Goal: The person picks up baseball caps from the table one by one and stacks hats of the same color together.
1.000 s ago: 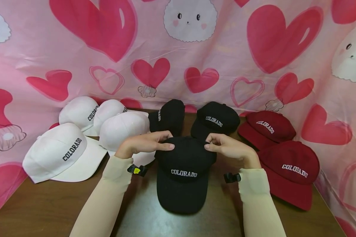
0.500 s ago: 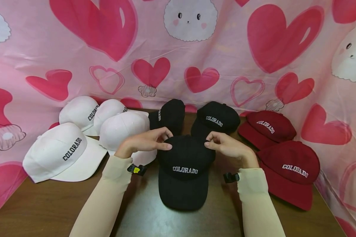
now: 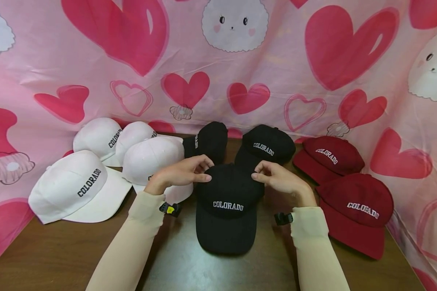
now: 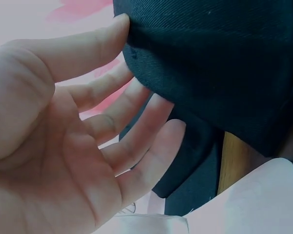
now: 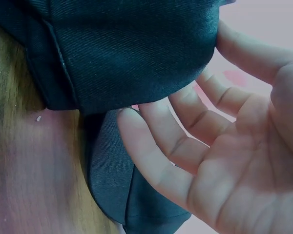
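Since the earlier frames, the front black cap point(image 3: 227, 210) has shifted slightly away from the person, its lettering and brim edge both standing a little farther back on the table point(image 3: 211, 275), toward the rear right black cap point(image 3: 267, 141), while the hands change little. Now it is found in front of the rear right black cap and slightly to its left, brim toward the person, lettering upright; whether it bears fully on the table cannot be confirmed. Handling, in my judgement, calls for a light, equal hold at both sides, crown kept level, lettering square, and enough clearance that the rear right black cap's brim is not pushed. Left hand point(image 3: 182, 171) pinches the crown's left edge, thumb in front, fingers curved behind; right hand point(image 3: 284, 180) does likewise at the other edge, nearest the rear right black cap, fingertips partly hidden. Both wrists bend inward, sleeves point(image 3: 315, 242) reaching forward from either side, clear of the front black cap.
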Demonstrator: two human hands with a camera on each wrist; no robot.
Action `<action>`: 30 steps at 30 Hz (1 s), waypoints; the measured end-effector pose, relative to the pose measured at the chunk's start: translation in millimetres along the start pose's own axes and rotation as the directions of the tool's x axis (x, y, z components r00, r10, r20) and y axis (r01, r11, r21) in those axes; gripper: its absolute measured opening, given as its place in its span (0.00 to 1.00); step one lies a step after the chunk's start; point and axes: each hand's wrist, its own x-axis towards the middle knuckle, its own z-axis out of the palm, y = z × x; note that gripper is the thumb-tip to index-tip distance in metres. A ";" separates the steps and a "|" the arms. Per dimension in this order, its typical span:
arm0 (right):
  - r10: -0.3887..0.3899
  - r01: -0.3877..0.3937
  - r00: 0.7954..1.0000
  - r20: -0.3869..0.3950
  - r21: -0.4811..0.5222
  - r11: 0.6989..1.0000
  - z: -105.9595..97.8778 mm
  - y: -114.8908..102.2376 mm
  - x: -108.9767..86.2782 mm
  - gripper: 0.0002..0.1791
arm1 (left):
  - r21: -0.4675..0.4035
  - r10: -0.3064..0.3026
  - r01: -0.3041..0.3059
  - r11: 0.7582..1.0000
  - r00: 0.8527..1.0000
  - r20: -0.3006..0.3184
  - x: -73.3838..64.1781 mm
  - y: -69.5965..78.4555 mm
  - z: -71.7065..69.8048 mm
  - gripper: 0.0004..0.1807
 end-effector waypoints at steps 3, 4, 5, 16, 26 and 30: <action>-0.001 0.001 1.000 -0.014 -0.010 1.000 1.0 -0.1 0.4 0.13 | 0.025 0.020 -0.019 0.999 0.999 -0.026 1.3 -0.6 1.5 0.23; 0.001 -0.001 1.000 -0.021 -0.015 1.000 1.5 -0.3 0.7 0.13 | 0.034 0.023 -0.022 0.999 0.999 -0.034 1.7 -0.7 2.0 0.23; 0.004 -0.004 1.000 -0.028 -0.018 1.000 2.0 -0.2 1.1 0.13 | 0.041 0.025 -0.023 0.999 0.999 -0.043 2.0 -0.6 2.4 0.22; 0.014 -0.015 0.996 -0.084 -0.003 1.000 4.8 3.2 5.5 0.13 | 0.082 0.020 -0.012 0.997 0.995 -0.097 6.3 -3.9 5.6 0.21; 0.029 -0.027 0.996 -0.079 0.028 0.999 4.1 8.8 7.2 0.14 | 0.072 0.004 0.002 0.997 0.996 -0.086 5.7 -6.5 5.3 0.21; 0.008 -0.006 0.998 -0.069 0.032 0.999 2.5 10.9 7.1 0.14 | 0.078 -0.001 0.007 0.997 0.996 -0.084 4.6 -7.1 4.2 0.22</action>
